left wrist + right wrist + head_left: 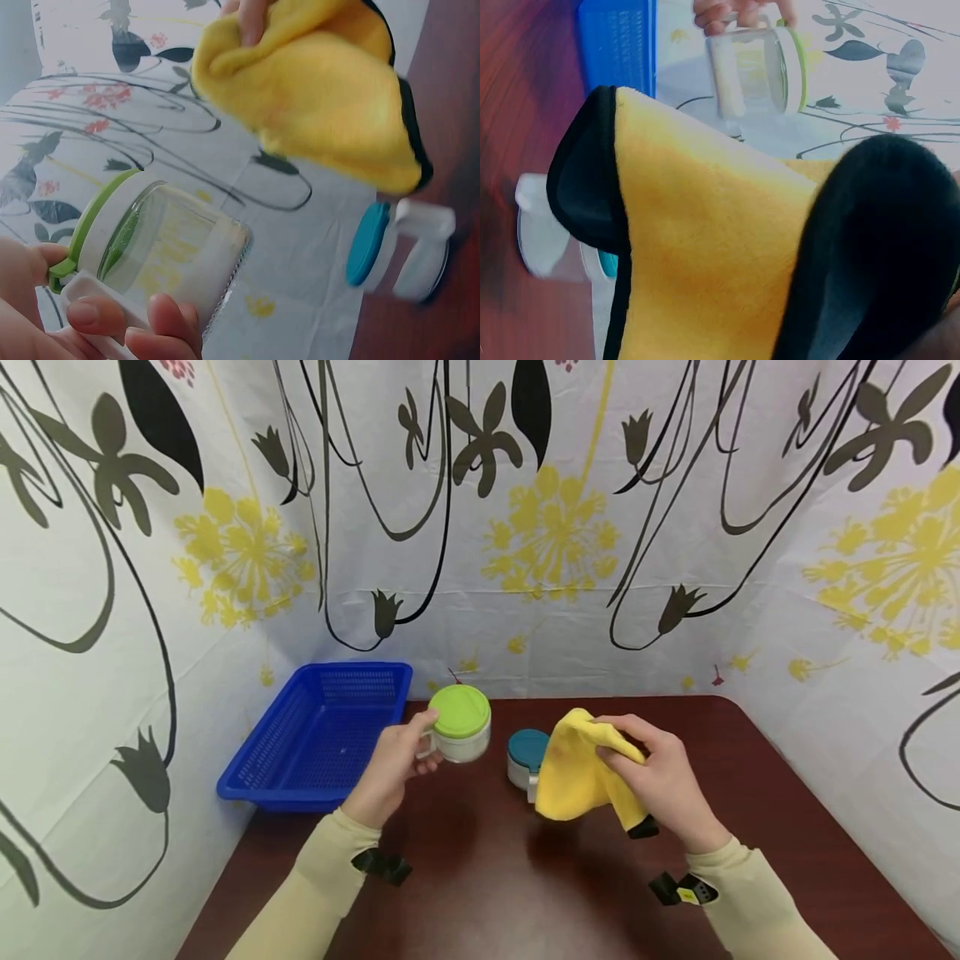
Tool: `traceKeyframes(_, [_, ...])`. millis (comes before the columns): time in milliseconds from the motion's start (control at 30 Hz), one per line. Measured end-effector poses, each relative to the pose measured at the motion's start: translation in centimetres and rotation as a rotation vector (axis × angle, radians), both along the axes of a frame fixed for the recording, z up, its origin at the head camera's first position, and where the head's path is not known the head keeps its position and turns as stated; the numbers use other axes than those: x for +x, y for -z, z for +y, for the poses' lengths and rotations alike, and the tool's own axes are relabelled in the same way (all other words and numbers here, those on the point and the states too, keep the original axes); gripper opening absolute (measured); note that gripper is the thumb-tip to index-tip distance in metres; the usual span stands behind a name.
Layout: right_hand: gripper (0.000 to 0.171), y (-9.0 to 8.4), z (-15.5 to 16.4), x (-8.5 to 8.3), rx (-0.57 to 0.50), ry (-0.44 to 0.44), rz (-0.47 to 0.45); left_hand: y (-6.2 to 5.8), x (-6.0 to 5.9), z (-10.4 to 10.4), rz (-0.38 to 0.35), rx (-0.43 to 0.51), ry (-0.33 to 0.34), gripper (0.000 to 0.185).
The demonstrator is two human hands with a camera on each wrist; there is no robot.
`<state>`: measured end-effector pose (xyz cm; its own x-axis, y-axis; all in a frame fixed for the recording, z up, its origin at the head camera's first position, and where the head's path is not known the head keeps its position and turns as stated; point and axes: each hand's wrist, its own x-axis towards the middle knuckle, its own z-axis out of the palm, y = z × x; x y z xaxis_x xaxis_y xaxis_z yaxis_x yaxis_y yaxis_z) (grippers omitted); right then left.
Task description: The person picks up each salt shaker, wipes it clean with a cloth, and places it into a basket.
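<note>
Green-lid jar (pixel 461 732) is lifted off the desk (pixel 525 877), tilted, between the basket (pixel 318 735) and the teal-lid jar (pixel 525 758). Left hand (pixel 393 768) has its fingers curled round the jar's handle. Right hand (pixel 660 777) has its fingers bunched on the yellow cloth (pixel 577 768), held just over the teal-lid jar. Looks like the wipe step, not started: cloth and green-lid jar apart. Next move probably calls for bringing them together.

A blue basket (pixel 315 735) sits on the left side of the dark red worktop (pixel 787 827). A small jar with a teal lid (pixel 525 758) stands near the middle. A flowery curtain (pixel 555 527) hangs behind.
</note>
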<state>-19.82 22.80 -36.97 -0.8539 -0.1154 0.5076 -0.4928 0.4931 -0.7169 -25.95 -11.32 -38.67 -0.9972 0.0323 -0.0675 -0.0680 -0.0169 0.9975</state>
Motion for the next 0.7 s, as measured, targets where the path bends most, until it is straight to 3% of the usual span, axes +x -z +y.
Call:
traceKeyframes(267, [0.038,1.3,3.6,-2.0,0.103,0.147,0.082,-1.5,-3.0,-3.5,0.022,0.059,-0.107,0.051])
traceKeyframes(533, [0.039,0.6,6.2,-3.2,0.162,0.23,0.145,-3.2,-6.3,-7.5,0.03,0.097,-0.193,0.051])
traceKeyframes(700, [0.038,0.0,7.8,-3.7,0.185,0.262,0.168,-3.6,-8.6,-10.0,0.034,0.119,-0.243,0.051])
